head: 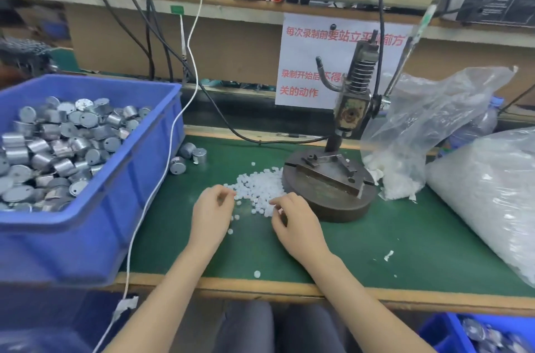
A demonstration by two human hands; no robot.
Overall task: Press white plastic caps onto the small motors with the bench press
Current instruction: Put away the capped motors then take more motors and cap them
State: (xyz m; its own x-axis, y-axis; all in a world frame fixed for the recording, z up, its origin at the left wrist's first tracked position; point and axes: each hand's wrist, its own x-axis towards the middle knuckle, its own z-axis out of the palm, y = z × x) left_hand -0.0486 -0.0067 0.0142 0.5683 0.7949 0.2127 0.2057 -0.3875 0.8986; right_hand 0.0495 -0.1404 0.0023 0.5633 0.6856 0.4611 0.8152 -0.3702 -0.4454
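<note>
Bench (405, 237) green mat, tan wood edge. Bin (86, 222) blue. Motors (43, 150) silver-grey. Caps (254, 187) milky white. Bench press (333, 187) dark grey-brown, rust patches. Sign (312, 63) white, red characters. Bag (492, 193) clear, white contents. Cable (164, 172) white.

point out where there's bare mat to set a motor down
Barest: green mat between press base and the big plastic bag, right of the right hand. Also behind the caps, beside the loose motors. Crowded where caps spread against the base.
</note>
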